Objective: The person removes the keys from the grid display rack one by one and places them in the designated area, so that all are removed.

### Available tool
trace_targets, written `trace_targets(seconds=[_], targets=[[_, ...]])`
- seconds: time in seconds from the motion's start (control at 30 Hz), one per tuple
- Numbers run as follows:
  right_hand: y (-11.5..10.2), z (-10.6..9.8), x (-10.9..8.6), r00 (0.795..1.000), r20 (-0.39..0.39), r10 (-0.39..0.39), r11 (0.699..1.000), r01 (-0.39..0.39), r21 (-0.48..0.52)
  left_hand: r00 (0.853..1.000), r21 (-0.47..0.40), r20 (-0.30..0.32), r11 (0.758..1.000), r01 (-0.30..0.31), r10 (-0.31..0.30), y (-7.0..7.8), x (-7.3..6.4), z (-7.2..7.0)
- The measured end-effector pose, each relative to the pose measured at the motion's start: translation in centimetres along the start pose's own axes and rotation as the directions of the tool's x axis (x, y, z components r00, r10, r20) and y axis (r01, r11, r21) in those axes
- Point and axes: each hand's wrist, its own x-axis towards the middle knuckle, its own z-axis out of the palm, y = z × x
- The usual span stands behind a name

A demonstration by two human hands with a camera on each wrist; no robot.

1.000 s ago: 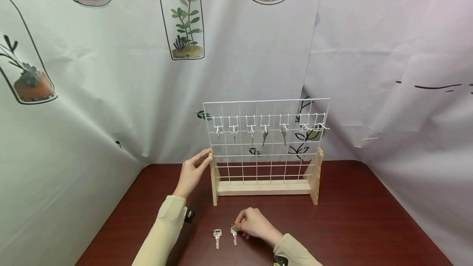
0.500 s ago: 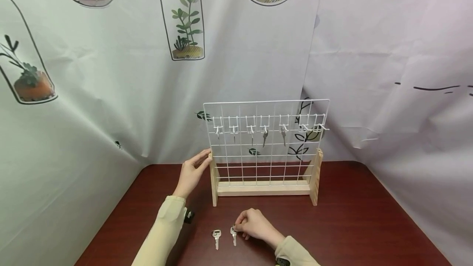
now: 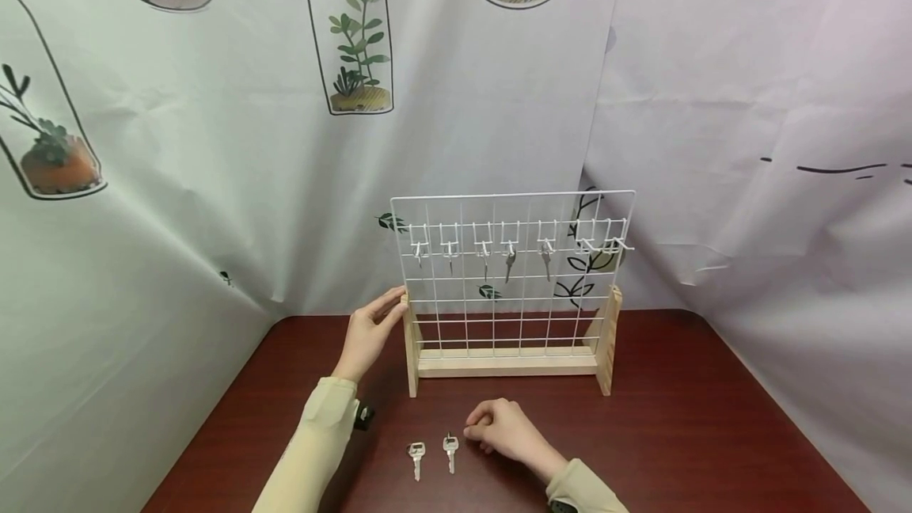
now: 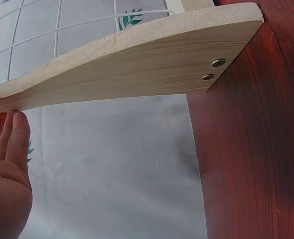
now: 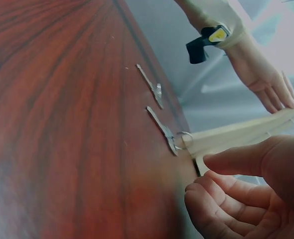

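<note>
The right hand had let go of the ringed key, fingers loosely curled and empty, while the left hand's straight fingers rested against the rack's wooden upright.

Person is wearing a long-sleeved top in pale beige knit fabric; both sleeves are running down to the wrists. Left beige sleeve is ending in a snug cuff with faint creases near it. A small black clip-like device with a yellow label is sitting at the left cuff, on the underside of the wrist; it's showing as a black nub in the head view too. Right beige sleeve is showing only its cuff end at the frame bottom, with a dark bit of a similar device peeking out under it. Left bare hand and right bare hand are wearing no gloves, rings or watches that I can see.
</note>
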Motion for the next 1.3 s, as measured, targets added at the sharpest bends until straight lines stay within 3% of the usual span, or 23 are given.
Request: trace_targets(seconds=[0.3, 0.53, 0.7, 0.87, 1.3], targets=[[-0.4, -2.3, 0.0, 0.996, -0.086, -0.018, 1.0, 0.018, 0.005, 1.0, 0.012, -0.005, 1.0, -0.019, 0.019, 0.1, 0.1, 0.0], [-1.3, -4.1, 0.3, 0.979, -0.194, -0.058, 0.998, 0.051, -0.038, 1.0, -0.009, -0.002, 1.0, -0.013, 0.013, 0.1, 0.1, 0.0], [-2.3, -5.3, 0.2, 0.949, -0.307, -0.073, 0.991, 0.035, -0.127, 1.0, -0.024, -0.003, 1.0, -0.017, 0.017, 0.1, 0.1, -0.1], [-3.4, -6.6, 0.2, 0.911, -0.405, -0.079, 0.988, 0.017, -0.153, 1.0, -0.023, -0.002, 1.0, -0.018, 0.018, 0.1, 0.1, -0.1], [-5.6, -10.6, -0.2, 0.826, -0.538, -0.167, 0.976, 0.061, -0.208, 1.0, -0.033, 0.004, 0.999, -0.006, 0.006, 0.0, 0.0, -0.1]])
